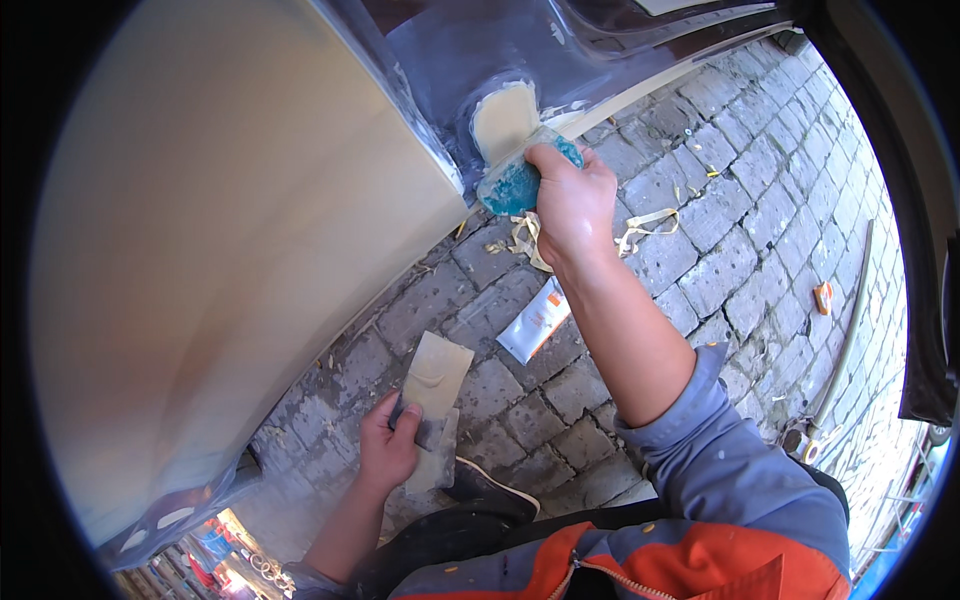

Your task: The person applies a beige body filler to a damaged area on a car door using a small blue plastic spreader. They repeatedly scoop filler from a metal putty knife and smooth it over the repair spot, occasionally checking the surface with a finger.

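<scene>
My right hand (pixel 577 195) grips a teal putty spreader (pixel 512 188) smeared with filler. Its edge rests at the lower end of a cream filler patch (pixel 505 120) on the dark grey sanded part of a vehicle body (pixel 440 65). Lower down, my left hand (pixel 390 440) holds a flat, putty-smeared scraper plate (pixel 437 375) between thumb and fingers. A second coated piece (pixel 433 468) shows just beneath it; whether the two are joined I cannot tell. On the paving between my hands lies a white and orange tube (pixel 534 322).
A large beige vehicle panel (pixel 220 220) fills the left side. Crumpled masking tape strips (pixel 650 222) and a small orange object (pixel 823 298) lie on the stone paving (pixel 735 260). A long rod (pixel 850 330) runs along the right, near a dark panel edge (pixel 930 320).
</scene>
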Demonstrator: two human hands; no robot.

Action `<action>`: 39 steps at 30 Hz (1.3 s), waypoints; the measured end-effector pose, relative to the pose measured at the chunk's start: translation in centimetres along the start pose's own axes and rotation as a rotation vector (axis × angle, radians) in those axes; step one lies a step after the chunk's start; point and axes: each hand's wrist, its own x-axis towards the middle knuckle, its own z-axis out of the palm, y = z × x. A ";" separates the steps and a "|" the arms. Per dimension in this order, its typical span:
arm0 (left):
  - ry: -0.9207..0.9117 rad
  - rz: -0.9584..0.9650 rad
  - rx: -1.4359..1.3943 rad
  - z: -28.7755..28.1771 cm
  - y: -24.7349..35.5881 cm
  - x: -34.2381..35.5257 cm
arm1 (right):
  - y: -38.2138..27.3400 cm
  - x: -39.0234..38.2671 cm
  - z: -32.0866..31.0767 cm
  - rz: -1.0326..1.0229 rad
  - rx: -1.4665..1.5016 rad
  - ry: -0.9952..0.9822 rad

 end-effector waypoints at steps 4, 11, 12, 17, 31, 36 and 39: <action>0.005 -0.010 0.027 -0.3 -0.2 -0.2 | -1.6 -0.7 1.4 -0.046 0.049 -0.027; 0.003 -0.018 -0.005 0.0 -0.1 -0.1 | -4.9 0.5 0.6 -0.081 0.205 -0.239; 0.006 -0.012 -0.013 0.0 0.0 -0.1 | -5.0 1.0 -0.5 -0.043 0.264 -0.189; 0.010 0.051 -0.030 0.3 -0.3 0.1 | -3.5 1.7 -4.5 0.009 0.054 -0.180; 0.026 0.042 0.022 -0.1 -0.7 0.0 | -2.0 2.1 -1.9 -1.566 -0.785 -0.337; 0.019 0.051 -0.031 0.1 -1.2 0.2 | -2.0 2.5 -0.9 -1.610 -0.784 -0.294; 0.001 0.050 -0.024 -0.1 -1.4 0.4 | -1.4 2.2 -0.7 -1.576 -0.810 -0.275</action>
